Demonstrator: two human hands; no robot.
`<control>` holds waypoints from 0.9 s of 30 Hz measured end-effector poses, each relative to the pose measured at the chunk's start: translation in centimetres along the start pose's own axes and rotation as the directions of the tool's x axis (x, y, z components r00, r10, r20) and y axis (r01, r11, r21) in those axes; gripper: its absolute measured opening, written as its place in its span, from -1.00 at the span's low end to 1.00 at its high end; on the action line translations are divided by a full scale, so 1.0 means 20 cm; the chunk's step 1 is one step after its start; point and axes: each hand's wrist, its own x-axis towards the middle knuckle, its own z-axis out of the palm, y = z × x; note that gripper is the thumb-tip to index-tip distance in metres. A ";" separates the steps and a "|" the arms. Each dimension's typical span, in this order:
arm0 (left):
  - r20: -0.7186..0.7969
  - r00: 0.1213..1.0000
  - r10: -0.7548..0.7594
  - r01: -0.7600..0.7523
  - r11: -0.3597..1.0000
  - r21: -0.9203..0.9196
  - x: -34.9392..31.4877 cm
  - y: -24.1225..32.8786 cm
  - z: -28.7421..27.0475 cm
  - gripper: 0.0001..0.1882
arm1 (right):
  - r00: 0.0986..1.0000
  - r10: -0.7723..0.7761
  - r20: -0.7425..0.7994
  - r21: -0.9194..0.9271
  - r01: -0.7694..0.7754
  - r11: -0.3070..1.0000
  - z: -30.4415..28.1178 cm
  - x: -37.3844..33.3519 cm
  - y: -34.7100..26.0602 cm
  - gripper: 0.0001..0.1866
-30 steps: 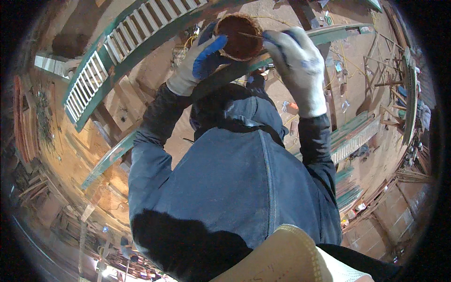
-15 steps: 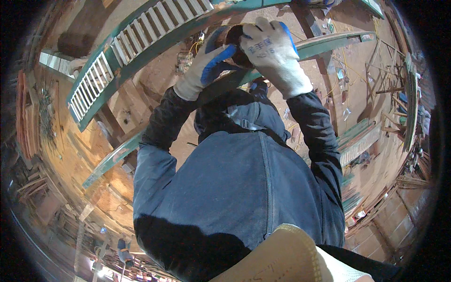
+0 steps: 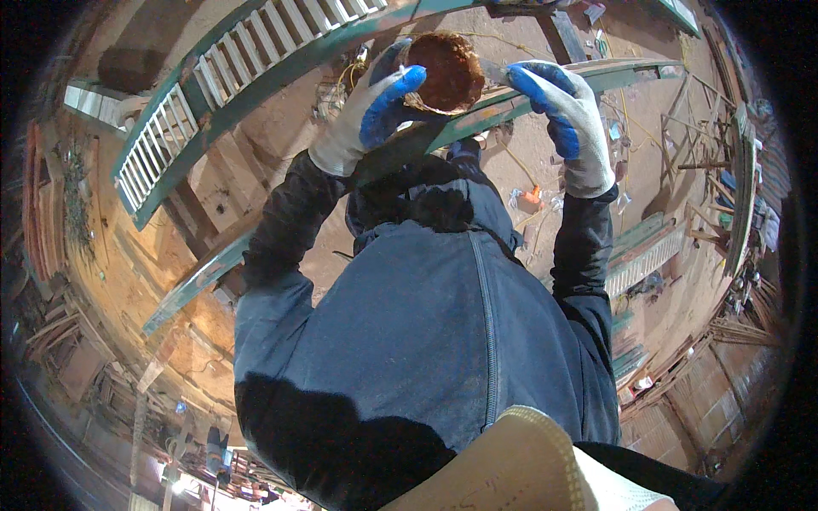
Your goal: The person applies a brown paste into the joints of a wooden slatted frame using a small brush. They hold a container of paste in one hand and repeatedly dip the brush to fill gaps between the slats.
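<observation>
My left hand (image 3: 362,119), in a white glove with blue coated fingers, grips a round tub (image 3: 445,72) at its left side. The tub's open mouth faces me; its inside and rim are coated with reddish-brown stuff. My right hand (image 3: 569,119), gloved the same way, is closed in a pinch just right of the tub. Between its fingertips and the rim shows a thin, flat, greyish blade-like piece (image 3: 494,73), whose kind I cannot make out. Below and behind the tub runs a long green wooden beam (image 3: 486,117).
A green frame with pale slats (image 3: 256,47) curves across the upper left. Another slatted piece (image 3: 643,266) lies at right. On the brown floor are yellow cords, scraps and an orange object (image 3: 533,197). Stacked timber (image 3: 741,187) stands along the right side.
My right hand has moved right, away from the tub, and turned so its blue fingertips show. The tub's brown mouth has come into view, still in my left hand.
</observation>
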 end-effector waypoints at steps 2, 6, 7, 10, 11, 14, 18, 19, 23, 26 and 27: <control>-0.049 0.995 -0.084 0.077 0.990 -0.117 -0.02 0.04 0.06 -0.45 | 0.995 -0.082 0.049 -0.008 0.083 0.997 -0.03 -0.01 0.05 -0.72; -0.007 0.997 -0.078 0.077 0.992 -0.097 -0.05 0.09 0.07 -0.54 | 0.997 0.009 0.075 -0.021 -0.007 1.000 -0.04 -0.05 0.09 -0.68; 0.004 1.000 -0.030 0.030 0.999 -0.021 -0.03 0.05 0.05 -0.55 | 0.998 0.028 0.055 0.008 -0.028 1.000 -0.06 -0.07 0.09 -0.71; 0.056 0.998 -0.004 0.005 1.000 -0.031 0.00 0.02 -0.01 -0.56 | 0.967 0.246 0.061 0.060 -0.249 0.967 -0.14 -0.14 0.07 -0.73; 0.060 0.998 -0.019 0.022 0.998 -0.051 0.00 0.02 -0.02 -0.56 | 0.956 0.279 0.093 0.047 -0.284 0.958 -0.16 -0.15 0.07 -0.73; 0.044 0.999 -0.019 0.020 1.000 -0.017 0.01 0.02 0.00 -0.52 | 0.969 0.211 0.129 -0.025 -0.210 0.977 -0.18 -0.17 0.16 -0.73; -0.007 1.000 0.000 0.001 0.997 0.072 0.00 0.04 0.04 -0.39 | 0.987 0.127 0.097 -0.281 -0.095 0.955 -0.19 -0.17 0.20 -0.77; 0.000 1.000 0.004 -0.003 0.997 0.071 0.00 0.04 0.05 -0.39 | 0.989 0.123 0.083 -0.355 -0.086 0.931 -0.18 -0.17 0.19 -0.77; 0.001 1.000 0.020 -0.020 0.998 0.054 0.00 0.06 0.09 -0.40 | 0.997 0.007 0.080 -0.488 0.033 0.872 -0.17 -0.17 0.13 -0.77; -0.017 1.000 0.017 -0.015 0.997 0.077 -0.01 0.07 0.11 -0.41 | 0.972 -0.206 0.112 -0.629 0.230 0.743 -0.16 -0.18 0.14 -0.75; -0.019 1.000 0.012 -0.010 0.995 0.102 -0.02 0.08 0.10 -0.41 | 0.963 -0.231 0.135 -0.714 0.256 0.651 -0.16 -0.19 0.15 -0.73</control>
